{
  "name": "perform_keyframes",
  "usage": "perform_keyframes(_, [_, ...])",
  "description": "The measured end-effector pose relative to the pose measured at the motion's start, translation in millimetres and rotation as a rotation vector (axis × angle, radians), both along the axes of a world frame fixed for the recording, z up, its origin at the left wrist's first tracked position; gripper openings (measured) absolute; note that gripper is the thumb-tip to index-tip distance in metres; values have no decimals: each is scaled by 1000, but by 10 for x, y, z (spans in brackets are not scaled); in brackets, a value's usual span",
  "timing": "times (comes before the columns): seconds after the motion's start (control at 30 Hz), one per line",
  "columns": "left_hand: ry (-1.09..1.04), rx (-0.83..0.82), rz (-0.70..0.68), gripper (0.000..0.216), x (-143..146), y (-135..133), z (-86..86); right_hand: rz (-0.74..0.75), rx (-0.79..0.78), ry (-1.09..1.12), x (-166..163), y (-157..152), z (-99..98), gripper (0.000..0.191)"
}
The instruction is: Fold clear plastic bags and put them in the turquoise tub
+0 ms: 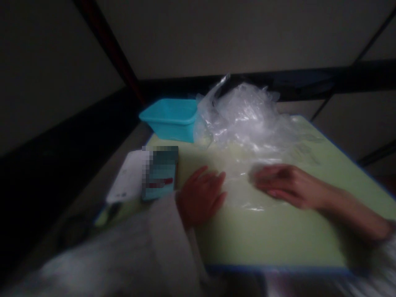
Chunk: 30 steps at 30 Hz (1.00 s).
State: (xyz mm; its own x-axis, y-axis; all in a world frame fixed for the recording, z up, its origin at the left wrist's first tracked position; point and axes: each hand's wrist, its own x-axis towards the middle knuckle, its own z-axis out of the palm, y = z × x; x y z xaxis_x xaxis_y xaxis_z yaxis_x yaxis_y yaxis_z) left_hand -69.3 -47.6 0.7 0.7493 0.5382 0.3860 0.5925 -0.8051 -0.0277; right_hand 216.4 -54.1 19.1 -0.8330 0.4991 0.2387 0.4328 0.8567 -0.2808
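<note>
Clear plastic sheet [239, 194] flat on the yellowish tabletop [272, 241]

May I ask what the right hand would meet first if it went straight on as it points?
Probably the left hand, across the flat plastic, though blur leaves unclear how high the right hand is.

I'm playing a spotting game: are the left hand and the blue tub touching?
Apart. The head view shows yellowish tabletop between the left hand and the blue tub.
</note>
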Motion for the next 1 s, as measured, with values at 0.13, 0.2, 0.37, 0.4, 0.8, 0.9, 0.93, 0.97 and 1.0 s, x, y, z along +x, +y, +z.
perform_keyframes(0.13, [22, -50, 29, 37, -12, 20, -1, 51, -80, 8, -92, -64, 33, 28])
perform_keyframes(0.2, [27, -65, 30, 38, -12, 23, -6, 75, -105, 20, -137, -100, 41, 28])
perform_keyframes(0.37, [27, -112, 51, 39, 0, 19, -21, 127, -136, 49, -261, -216, 64, 31])
perform_keyframes(0.4, [29, -123, 51, 39, 4, 19, -24, 138, -144, 41, -295, -244, 72, 32])
perform_keyframes(0.8, [-46, -130, -47, 39, -4, -1, -17, 20, -143, 226, -371, -202, -23, 35])
perform_keyframes(0.9, [-24, -147, -164, 38, 0, -19, -8, -149, -106, 235, -255, -78, -79, 31])
perform_keyframes(0.93, [-4, -163, -185, 37, 4, -21, -11, -183, -98, 234, -224, -43, -99, 31])
perform_keyframes(0.97, [17, -179, -197, 36, 9, -21, -16, -207, -91, 233, -200, -12, -120, 30])
perform_keyframes(1.0, [36, -192, -203, 36, 13, -20, -22, -222, -85, 230, -181, 14, -139, 30])
